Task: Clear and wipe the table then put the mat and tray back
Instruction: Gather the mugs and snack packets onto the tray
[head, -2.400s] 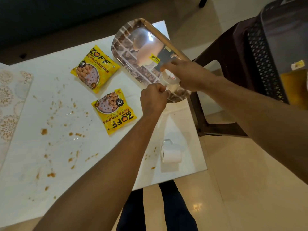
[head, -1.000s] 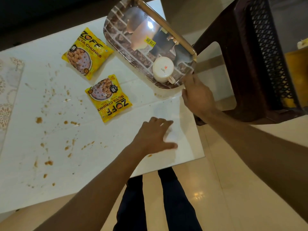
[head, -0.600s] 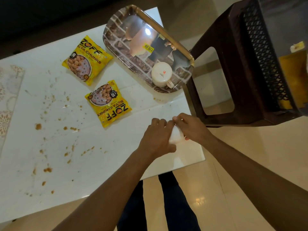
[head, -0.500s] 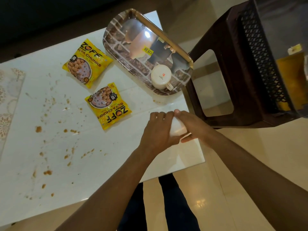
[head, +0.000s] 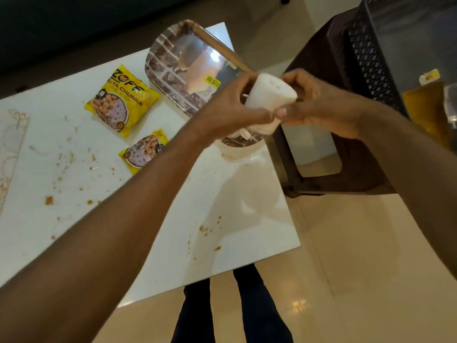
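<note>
Both my hands hold a white cup (head: pixel 270 96), tilted, in the air over the near end of the patterned tray (head: pixel 173 60). My left hand (head: pixel 230 110) grips its left side and my right hand (head: pixel 319 105) its right side. The tray lies at the far right corner of the white table (head: pixel 222 206), which is speckled with brown crumbs and stains. Part of a second white cup (head: pixel 243 132) shows on the tray under my hands. The patterned mat (head: pixel 10 144) lies at the table's left edge.
Two yellow soya chunk packets lie on the table: one (head: pixel 122 100) beside the tray, the other (head: pixel 142 151) partly behind my left forearm. A dark brown plastic chair (head: pixel 346 95) stands right of the table. My legs show below the near edge.
My hands have picked the white cup up from the table's near right part and lifted it toward the tray. The other cup stays on the tray.
</note>
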